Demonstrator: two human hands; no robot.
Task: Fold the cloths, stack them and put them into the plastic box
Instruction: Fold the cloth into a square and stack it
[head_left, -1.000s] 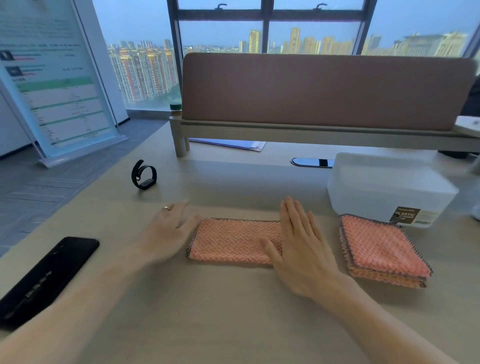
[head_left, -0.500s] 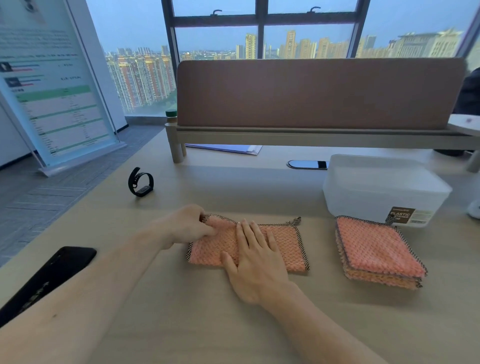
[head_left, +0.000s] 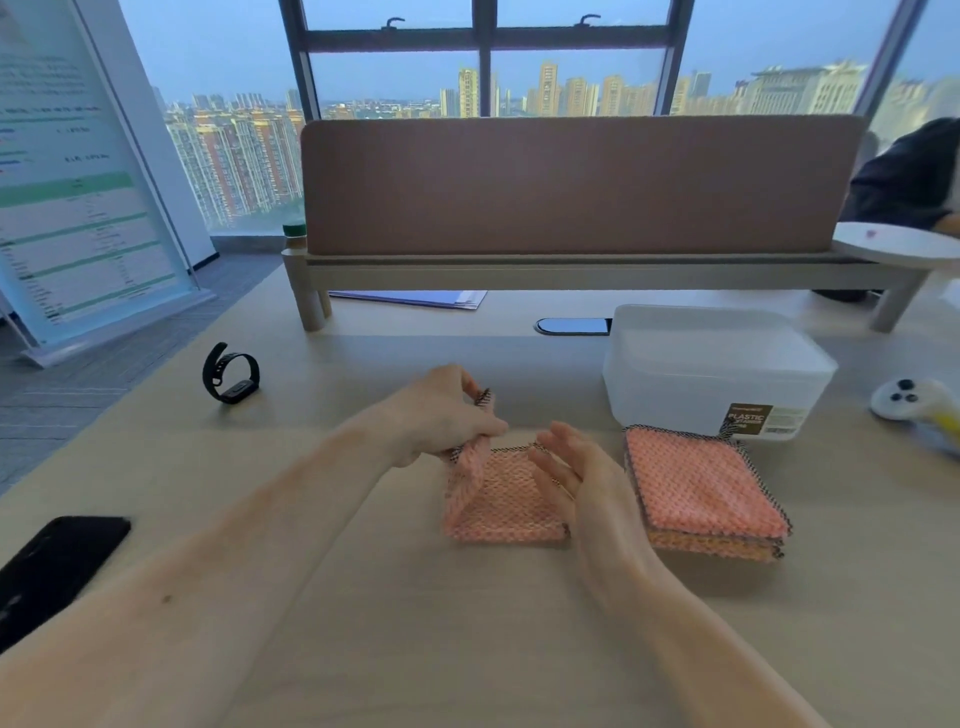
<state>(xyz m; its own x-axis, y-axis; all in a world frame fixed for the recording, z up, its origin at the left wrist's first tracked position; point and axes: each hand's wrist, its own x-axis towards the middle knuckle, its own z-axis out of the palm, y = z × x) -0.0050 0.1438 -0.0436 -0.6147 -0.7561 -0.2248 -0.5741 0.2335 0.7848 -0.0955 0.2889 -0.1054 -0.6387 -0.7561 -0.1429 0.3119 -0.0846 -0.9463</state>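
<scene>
A pink cloth (head_left: 504, 501) with a dark mesh edge lies on the wooden table (head_left: 363, 623) in front of me. My left hand (head_left: 441, 415) pinches its left end and holds that end lifted and curled over toward the right. My right hand (head_left: 582, 483) rests flat with spread fingers on the cloth's right part. To the right sits a stack of folded pink cloths (head_left: 706, 493). Behind the stack stands the translucent plastic box (head_left: 717, 364), its lid on and a brown label on its front.
A black wristband (head_left: 231, 374) stands at the left, a black phone (head_left: 52, 566) at the near left edge. A desk divider (head_left: 576, 187) on a shelf runs across the back, papers (head_left: 415, 299) under it. A white and yellow object (head_left: 919, 405) lies at the far right.
My left hand gripped the cloth's left end and lifted it over toward the right. My right hand slid from the middle to the cloth's right side.
</scene>
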